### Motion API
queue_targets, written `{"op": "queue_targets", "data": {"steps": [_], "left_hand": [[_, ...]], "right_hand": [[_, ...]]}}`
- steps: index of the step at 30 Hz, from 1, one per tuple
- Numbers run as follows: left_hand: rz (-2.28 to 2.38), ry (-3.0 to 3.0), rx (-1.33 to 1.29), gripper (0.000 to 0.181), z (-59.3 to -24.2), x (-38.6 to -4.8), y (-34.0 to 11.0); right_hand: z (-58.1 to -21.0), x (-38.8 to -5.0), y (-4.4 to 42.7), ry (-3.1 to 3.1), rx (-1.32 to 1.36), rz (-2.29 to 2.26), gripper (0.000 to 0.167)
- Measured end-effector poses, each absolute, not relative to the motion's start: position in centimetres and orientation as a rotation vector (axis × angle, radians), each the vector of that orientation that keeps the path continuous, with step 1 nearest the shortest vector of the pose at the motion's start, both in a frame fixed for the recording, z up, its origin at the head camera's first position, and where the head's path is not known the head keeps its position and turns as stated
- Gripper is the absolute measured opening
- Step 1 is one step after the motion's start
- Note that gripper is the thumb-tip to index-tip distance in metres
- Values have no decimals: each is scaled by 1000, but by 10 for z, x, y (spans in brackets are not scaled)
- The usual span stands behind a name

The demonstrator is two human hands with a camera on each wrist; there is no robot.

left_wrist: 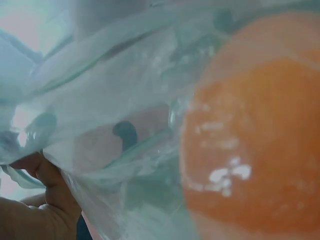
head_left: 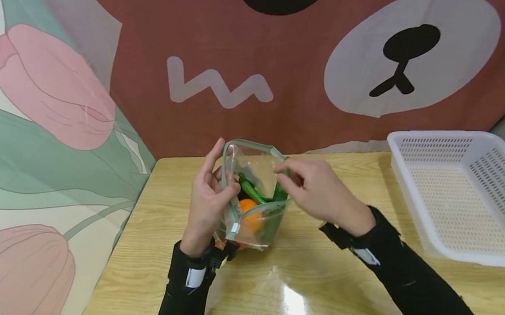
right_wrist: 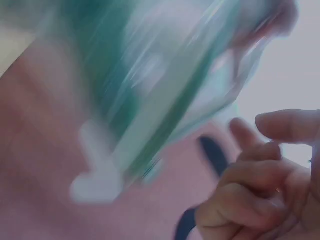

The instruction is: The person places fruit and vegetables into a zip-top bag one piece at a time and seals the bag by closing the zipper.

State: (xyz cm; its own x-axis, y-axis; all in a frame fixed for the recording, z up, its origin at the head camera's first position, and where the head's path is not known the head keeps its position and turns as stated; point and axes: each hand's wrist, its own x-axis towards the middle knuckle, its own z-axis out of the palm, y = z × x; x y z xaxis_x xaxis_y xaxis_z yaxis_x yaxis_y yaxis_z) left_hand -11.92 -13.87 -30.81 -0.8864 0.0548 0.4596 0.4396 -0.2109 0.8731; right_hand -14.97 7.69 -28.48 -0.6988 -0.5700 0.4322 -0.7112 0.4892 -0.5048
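A clear zip bag (head_left: 253,152) with green edging stands with its mouth spread. Inside are an orange (head_left: 251,215), a long green pepper (head_left: 251,190) and another green item (head_left: 280,190) along the right side. My left hand (head_left: 209,199) grips the bag's left rim, thumb on the near side. The orange fills much of the left wrist view through the plastic. At the right rim is my right hand (head_left: 315,189). In the right wrist view its fingers (right_wrist: 250,200) are loosely bent beside the blurred bag, with nothing seen between them.
A white perforated basket (head_left: 420,219) stands on the wooden table (head_left: 335,297) to the right. Behind the table hangs a cloth (head_left: 284,115) with a bear print, and a flowered cloth (head_left: 50,168) hangs at the left.
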Motion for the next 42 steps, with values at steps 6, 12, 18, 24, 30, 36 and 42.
{"op": "queue_targets", "data": {"steps": [6,12,18,24,30,36,42], "left_hand": [[-2122,-1799,-545,77,-305,-122,-135],[-2113,-1746,-528,78,-305,-123,-132],[-2037,-1748,-486,75,-305,-122,-130],[-1966,-1766,-490,65,-304,-120,-129],[-1730,-1888,-522,54,-305,-116,-131],[-1471,-2070,-441,41,-300,-105,-141],[-1004,-2207,-492,31,-301,-94,-152]], "right_hand": [[-296,-106,46,-2725,1282,1018,51],[-305,-96,27,-2664,1201,1104,41],[-305,-96,19,-2581,1100,1018,33],[-304,-107,27,-2489,1050,920,20],[-301,-113,44,-2397,1036,901,16],[-299,-128,66,-2240,1006,844,14],[-296,-147,96,-2161,1085,831,20]]}}
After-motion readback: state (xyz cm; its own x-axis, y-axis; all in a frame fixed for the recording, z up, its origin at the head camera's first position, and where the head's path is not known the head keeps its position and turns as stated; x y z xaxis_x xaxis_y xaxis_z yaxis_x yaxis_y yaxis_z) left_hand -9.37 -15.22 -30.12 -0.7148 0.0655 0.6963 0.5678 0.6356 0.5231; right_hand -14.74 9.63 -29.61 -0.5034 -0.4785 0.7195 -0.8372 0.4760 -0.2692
